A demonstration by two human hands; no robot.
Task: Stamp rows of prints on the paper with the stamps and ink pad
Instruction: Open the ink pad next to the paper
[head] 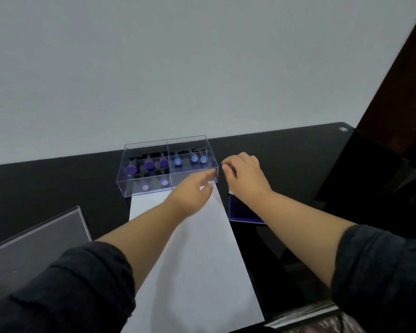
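Up at the black table's (286,150) back edge, left hand (190,191) with straight fingers and right hand (244,175) with loosely curled empty fingers flank the clear plastic stamp box (166,164), so I'd steady it before lifting a blue round-topped stamp (178,161).

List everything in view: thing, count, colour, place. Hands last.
Table: one, black, glossy, against a pale wall.
Box: one, clear plastic, with compartments, at the far end of the paper.
Purple stamps: three, in the box's left part.
Blue stamps: five, three in the right part, two at the front left.
Paper: one white sheet, blank, running from the box toward the person.
Ink pad: one, blue, open, right of the paper, partly under the right wrist.
Lid: one, clear, at left.
Left hand: fingers straight, at the box's front right corner.
Right hand: fingers curled, beside the box's right end.
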